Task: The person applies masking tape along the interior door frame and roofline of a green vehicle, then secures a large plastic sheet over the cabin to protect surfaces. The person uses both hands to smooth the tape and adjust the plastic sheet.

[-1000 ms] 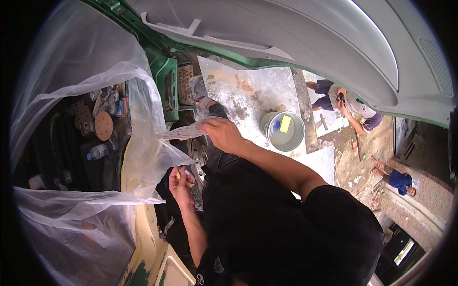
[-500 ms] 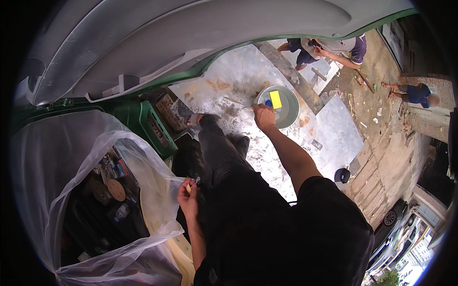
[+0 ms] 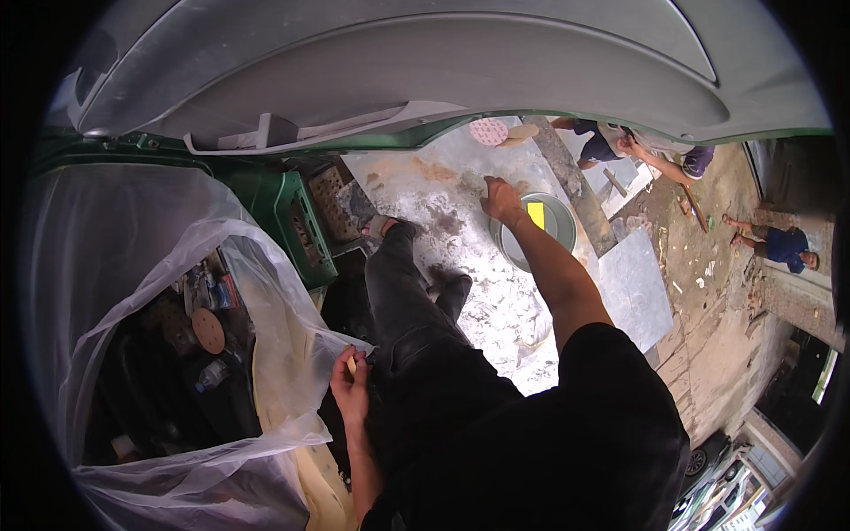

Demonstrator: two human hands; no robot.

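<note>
- Writing: the lettering on a pale sign [image 3: 745, 516] at the lower right rim is too small to read.
- Left hand [image 3: 351, 379]: thumb and fingertips pinch a small tan piece [image 3: 351, 364], just beside a corner of the clear plastic sheet [image 3: 288, 296].
- Right hand [image 3: 502, 200]: fingers curled (I cannot tell whether around anything), wrist overlapping the grey bucket [image 3: 566, 232] in view.
- A pink-and-white disc [image 3: 488, 132] and a tan disc [image 3: 522, 133] show together against the metal sheet [image 3: 416, 174], apart from that hand.
</note>
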